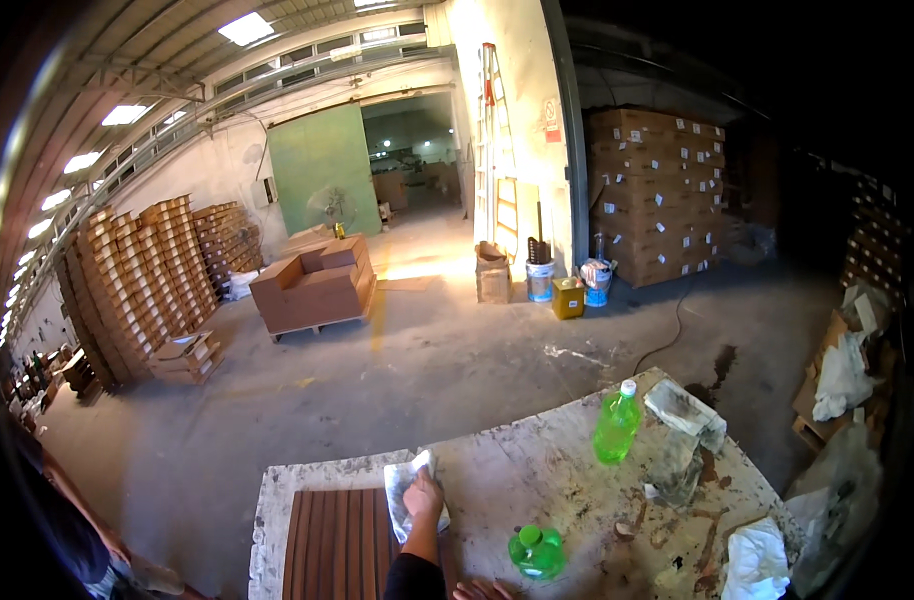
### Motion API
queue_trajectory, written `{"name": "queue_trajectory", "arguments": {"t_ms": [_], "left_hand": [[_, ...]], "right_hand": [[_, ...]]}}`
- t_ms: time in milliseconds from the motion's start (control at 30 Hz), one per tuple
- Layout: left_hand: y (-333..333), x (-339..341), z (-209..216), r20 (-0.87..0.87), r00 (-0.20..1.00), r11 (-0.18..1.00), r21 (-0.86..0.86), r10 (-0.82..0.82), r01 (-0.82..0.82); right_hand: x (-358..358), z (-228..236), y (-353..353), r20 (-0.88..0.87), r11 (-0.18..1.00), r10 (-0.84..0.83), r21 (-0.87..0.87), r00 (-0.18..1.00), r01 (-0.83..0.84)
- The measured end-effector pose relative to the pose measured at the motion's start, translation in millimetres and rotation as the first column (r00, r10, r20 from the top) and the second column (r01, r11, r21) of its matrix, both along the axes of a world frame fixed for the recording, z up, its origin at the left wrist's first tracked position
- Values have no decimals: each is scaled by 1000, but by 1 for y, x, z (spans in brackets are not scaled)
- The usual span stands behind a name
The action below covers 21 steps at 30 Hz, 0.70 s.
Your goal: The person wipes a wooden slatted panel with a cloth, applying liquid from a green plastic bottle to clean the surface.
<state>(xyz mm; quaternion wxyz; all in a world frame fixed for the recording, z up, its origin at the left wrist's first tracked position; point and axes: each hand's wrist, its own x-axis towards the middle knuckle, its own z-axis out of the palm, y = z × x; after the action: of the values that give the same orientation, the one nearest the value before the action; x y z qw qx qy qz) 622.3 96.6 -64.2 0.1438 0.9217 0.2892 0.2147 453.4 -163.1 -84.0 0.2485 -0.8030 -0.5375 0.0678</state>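
My left hand [424, 494] is closed on a white cloth [402, 497], pressing it against the far right corner of a slatted brown wooden panel [337, 545]. The panel lies on a stained, pale worktable [517, 455]. Only the fingers of my right hand [483, 590] show at the lower edge; they lie spread on the table, holding nothing visible. Just right of them stands a green plastic bottle [537, 553] with a green cap. Farther back, a clear bottle of green liquid [617, 425] with a white cap stands upright.
Crumpled cloths [685, 412] and a white rag [757, 560] lie on the table's right side. At lower left another person's arm [82, 510] shows. Beyond are a pallet of brown blocks [317, 290], stacked cartons [657, 200], buckets [540, 282] and a ladder [497, 150].
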Motion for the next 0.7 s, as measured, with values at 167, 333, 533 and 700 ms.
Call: {"name": "queue_trajectory", "arguments": {"t_ms": [167, 333, 533, 700], "left_hand": [[-46, -102, -22, -121, 985, 992, 6, -127, 129], [-135, -292, 14, 140, 957, 961, 143, -255, 236], [-283, -527, 37, -114, 974, 978, -95, -194, 184], [-326, -623, 76, -7, 754, 689, -399, 657, -605]], "right_hand": [[9, -22, 6, -244, 994, -77, 57, 967, 93], [20, 3, 16, -257, 800, -30, 573, 966, 177], [24, 22, -3, -51, 985, -120, 117, 991, 126], [7, 16, 6, 33, 995, -85, -51, 996, 87]]}}
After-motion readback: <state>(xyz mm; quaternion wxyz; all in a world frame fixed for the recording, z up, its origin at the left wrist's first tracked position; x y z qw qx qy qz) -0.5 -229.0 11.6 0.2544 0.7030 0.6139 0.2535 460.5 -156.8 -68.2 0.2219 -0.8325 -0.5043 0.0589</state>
